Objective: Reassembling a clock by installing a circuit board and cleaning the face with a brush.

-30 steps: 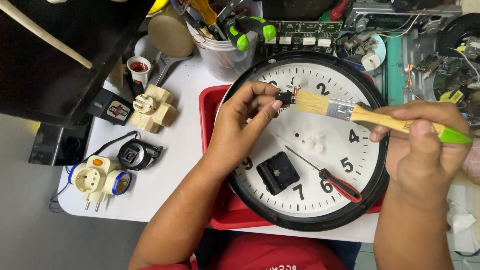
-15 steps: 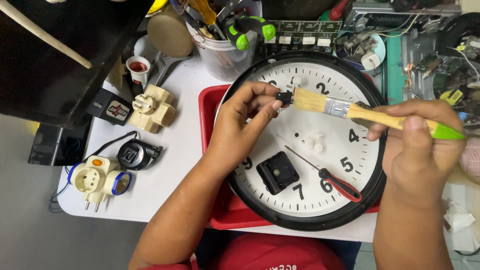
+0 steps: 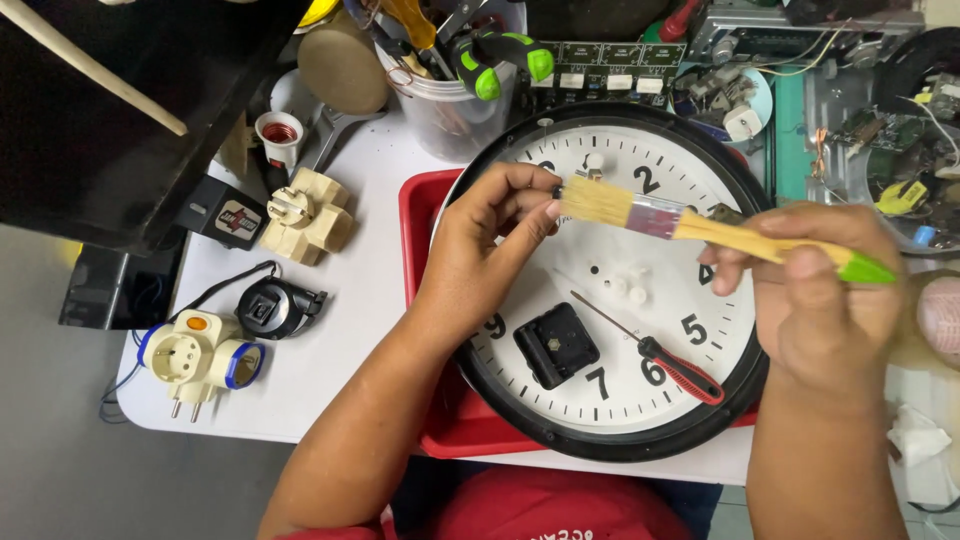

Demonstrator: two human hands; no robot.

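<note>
A large round wall clock (image 3: 690,165) with a black rim and white face lies flat on a red tray (image 3: 415,215). My left hand (image 3: 480,260) pinches a small dark part (image 3: 557,190) above the face's upper left. My right hand (image 3: 820,300) grips a flat paintbrush (image 3: 660,215) with a wooden handle and green end. Its pale bristles touch the pinched part. On the face lie a black clock movement (image 3: 556,345), a red-handled screwdriver (image 3: 680,368) and a few tiny white pieces (image 3: 625,285).
On the white table to the left are a cream multi-plug adapter (image 3: 305,215), a black adapter (image 3: 275,308) and a white-and-blue plug adapter (image 3: 195,355). A clear cup of tools (image 3: 450,100) and green circuit boards (image 3: 600,55) stand behind the clock. A black shelf (image 3: 120,120) overhangs the far left.
The brush has shifted slightly left, so its bristles press closer to my left fingertips. Both hands stay almost where they were.
</note>
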